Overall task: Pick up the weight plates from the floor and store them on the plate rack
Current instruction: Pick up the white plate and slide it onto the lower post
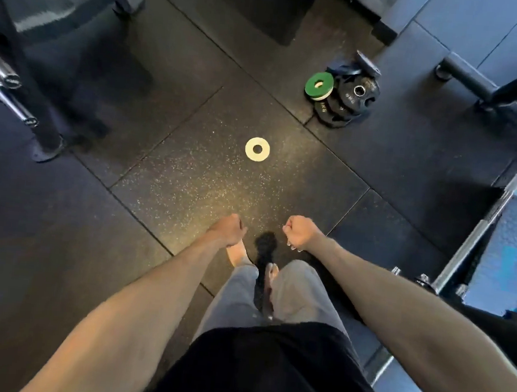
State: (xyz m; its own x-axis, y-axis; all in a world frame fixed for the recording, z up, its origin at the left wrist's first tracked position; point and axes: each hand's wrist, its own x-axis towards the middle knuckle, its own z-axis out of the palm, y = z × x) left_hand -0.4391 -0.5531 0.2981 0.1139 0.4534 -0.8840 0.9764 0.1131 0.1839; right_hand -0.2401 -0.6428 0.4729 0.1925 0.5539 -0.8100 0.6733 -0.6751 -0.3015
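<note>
Both hands are empty w/ fingers curled into fists: left hand [228, 230] & right hand [300, 233] are held side by side in front of the person, above the floor [191, 175]. A small white plate [257, 149] lies flat mid-floor, on its own, while a green plate [318, 83] sits atop a pile of black plates [348, 102] toward the far right, well apart from it. The plate rack [32, 100] w/ chrome pegs stands at the floor's left edge.

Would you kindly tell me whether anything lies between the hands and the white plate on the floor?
Nothing visible does: only bare rubber floor separates the left hand and right hand from the white plate.
</note>
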